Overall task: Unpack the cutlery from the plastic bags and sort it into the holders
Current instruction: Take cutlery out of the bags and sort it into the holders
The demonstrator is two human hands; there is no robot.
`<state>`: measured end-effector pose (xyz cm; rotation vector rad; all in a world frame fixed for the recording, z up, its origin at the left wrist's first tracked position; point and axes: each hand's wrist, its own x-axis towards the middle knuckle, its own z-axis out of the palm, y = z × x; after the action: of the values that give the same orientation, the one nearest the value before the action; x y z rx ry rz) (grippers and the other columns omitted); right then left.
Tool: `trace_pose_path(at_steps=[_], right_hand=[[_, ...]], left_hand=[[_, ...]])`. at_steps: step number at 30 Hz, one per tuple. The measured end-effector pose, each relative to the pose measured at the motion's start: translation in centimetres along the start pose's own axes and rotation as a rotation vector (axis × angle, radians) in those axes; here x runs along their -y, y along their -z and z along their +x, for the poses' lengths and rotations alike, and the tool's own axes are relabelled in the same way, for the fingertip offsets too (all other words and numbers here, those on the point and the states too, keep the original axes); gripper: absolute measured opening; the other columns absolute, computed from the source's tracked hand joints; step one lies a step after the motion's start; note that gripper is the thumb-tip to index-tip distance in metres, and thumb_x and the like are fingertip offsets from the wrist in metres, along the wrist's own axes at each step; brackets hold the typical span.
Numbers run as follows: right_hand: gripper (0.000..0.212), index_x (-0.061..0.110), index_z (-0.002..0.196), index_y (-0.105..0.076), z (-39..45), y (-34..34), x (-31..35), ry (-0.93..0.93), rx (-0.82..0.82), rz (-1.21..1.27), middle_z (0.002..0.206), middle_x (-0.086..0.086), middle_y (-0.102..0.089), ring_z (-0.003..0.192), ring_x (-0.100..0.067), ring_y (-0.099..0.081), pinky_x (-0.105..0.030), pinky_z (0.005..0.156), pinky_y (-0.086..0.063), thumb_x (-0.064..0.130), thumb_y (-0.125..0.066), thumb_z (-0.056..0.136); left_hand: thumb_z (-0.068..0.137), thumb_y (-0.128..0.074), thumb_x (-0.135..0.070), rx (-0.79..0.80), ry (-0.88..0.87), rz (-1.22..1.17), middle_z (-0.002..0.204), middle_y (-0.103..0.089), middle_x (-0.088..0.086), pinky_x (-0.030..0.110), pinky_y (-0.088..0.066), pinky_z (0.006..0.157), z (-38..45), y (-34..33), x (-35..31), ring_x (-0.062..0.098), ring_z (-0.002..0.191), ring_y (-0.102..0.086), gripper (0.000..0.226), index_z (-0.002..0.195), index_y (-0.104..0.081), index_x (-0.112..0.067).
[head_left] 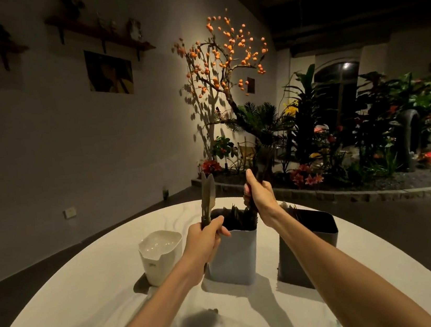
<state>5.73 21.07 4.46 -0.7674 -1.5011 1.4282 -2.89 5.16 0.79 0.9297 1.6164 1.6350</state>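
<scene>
Both my forearms reach out over the white bench [65, 320], bare from the elbows forward. My left hand [205, 242] is raised in front of the light grey holder [234, 259], wrist roughly level, fingers wrapped round the handles of a couple of knives [207, 194]. Their blades stand upright and close together above my fist, tips pointing at the ceiling. The grip there is tight, thumb laid across toward the holder's rim.

My right hand [259, 194] is higher and farther out, above the gap between the grey holder and the black holder [306, 244]. The wrist is bent, the thumb sticks straight up, and the fingers curl round a dark bundle of cutlery [261, 165] whose top reaches above my fist. Whether those are forks or spoons I cannot tell in this dim light.

The grey holder already has dark cutlery standing in it, handles down. The black holder, to its right, shows a few pale pieces at its far rim. A white holder [160, 255] stands to the left, apart from both hands.
</scene>
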Motion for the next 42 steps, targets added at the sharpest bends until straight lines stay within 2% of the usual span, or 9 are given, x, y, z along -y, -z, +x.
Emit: trace_pose_path(at_steps=[10,16,23,28,31,34,36,39,42], right_hand=[[0.032,0.001,0.097,-0.07,1.0,-0.1,-0.9,0.185,0.058,-0.1,0.078,-0.005,-0.068,0.076,-0.014,-0.064,-0.016,0.064,-0.052,0.029,-0.08,0.086],[0.018,0.017,0.108,-0.069,1.5,0.3,-0.5,0.363,0.058,-0.194,0.101,-0.005,-0.073,0.095,-0.015,-0.072,-0.027,0.08,-0.059,0.026,-0.072,0.093],[0.037,0.004,0.121,-0.067,1.0,0.3,-2.5,0.293,0.251,-1.04,0.124,-0.015,-0.067,0.113,-0.03,-0.062,-0.042,0.098,-0.051,0.018,-0.038,0.105],[0.062,0.011,0.147,-0.047,0.5,0.9,-2.2,0.392,0.275,-1.125,0.158,-0.004,-0.038,0.152,-0.026,-0.022,-0.048,0.125,-0.015,0.053,-0.027,0.106],[0.08,0.013,0.115,-0.061,0.5,0.8,-2.3,0.278,0.394,-1.222,0.13,-0.004,-0.057,0.135,-0.029,-0.043,-0.052,0.116,-0.031,0.074,-0.014,0.095],[0.079,0.015,0.155,-0.034,0.4,0.5,-2.5,0.277,0.379,-1.228,0.165,-0.003,-0.021,0.156,-0.027,-0.006,-0.048,0.126,-0.005,0.068,-0.016,0.1],[0.067,0.017,0.155,-0.036,-0.3,0.2,-1.8,0.309,0.416,-1.247,0.165,-0.006,-0.024,0.156,-0.024,-0.004,-0.049,0.124,0.001,0.058,-0.017,0.105],[0.058,0.018,0.145,-0.049,-1.8,-0.3,-0.1,0.414,0.256,-0.924,0.153,-0.004,-0.046,0.149,-0.021,-0.029,-0.048,0.124,-0.006,0.053,-0.023,0.107],[0.061,0.019,0.14,-0.052,-4.4,-0.9,3.2,0.104,0.442,-0.148,0.133,-0.006,-0.065,0.121,-0.02,-0.062,-0.048,0.112,-0.037,0.062,-0.039,0.099]], left_hand=[[0.103,-0.055,-0.034,0.049,0.032,0.004,0.054,-0.044,0.001,0.019,-0.027,0.042,1.4,-0.5,1.6,0.009,0.043,-0.034,0.039,0.079,-0.069,-0.007],[0.103,-0.056,-0.035,0.037,0.03,-0.002,0.052,-0.044,0.001,0.019,-0.027,0.042,1.5,-0.5,2.2,0.008,0.044,-0.035,0.039,0.077,-0.069,-0.008],[0.102,-0.056,-0.035,0.019,0.065,-0.018,0.051,-0.045,0.0,0.021,-0.027,0.043,1.4,0.0,3.0,0.008,0.044,-0.035,0.04,0.076,-0.07,-0.008],[0.102,-0.057,-0.036,0.012,0.078,-0.017,0.05,-0.046,0.0,0.02,-0.027,0.041,1.4,0.4,3.1,0.007,0.042,-0.035,0.04,0.077,-0.07,-0.008],[0.101,-0.058,-0.037,0.022,0.103,-0.017,0.05,-0.045,-0.001,0.019,-0.027,0.042,1.3,0.3,3.3,0.007,0.042,-0.034,0.039,0.077,-0.07,-0.008],[0.101,-0.059,-0.036,0.048,0.123,-0.016,0.051,-0.043,-0.001,0.019,-0.027,0.042,1.1,0.1,3.2,0.007,0.042,-0.033,0.037,0.077,-0.069,-0.008],[0.1,-0.06,-0.034,0.086,0.121,-0.027,0.052,-0.041,-0.002,0.02,-0.026,0.042,0.9,0.1,3.1,0.008,0.043,-0.032,0.037,0.075,-0.068,-0.009],[0.1,-0.059,-0.029,0.156,0.147,-0.028,0.053,-0.037,0.001,0.021,-0.025,0.041,0.6,0.1,2.8,0.01,0.043,-0.029,0.038,0.067,-0.059,-0.01],[0.101,-0.054,-0.022,0.256,0.182,-0.054,0.053,-0.034,0.002,0.02,-0.025,0.04,-0.1,-0.6,1.6,0.011,0.042,-0.027,0.045,0.057,-0.046,-0.015]])
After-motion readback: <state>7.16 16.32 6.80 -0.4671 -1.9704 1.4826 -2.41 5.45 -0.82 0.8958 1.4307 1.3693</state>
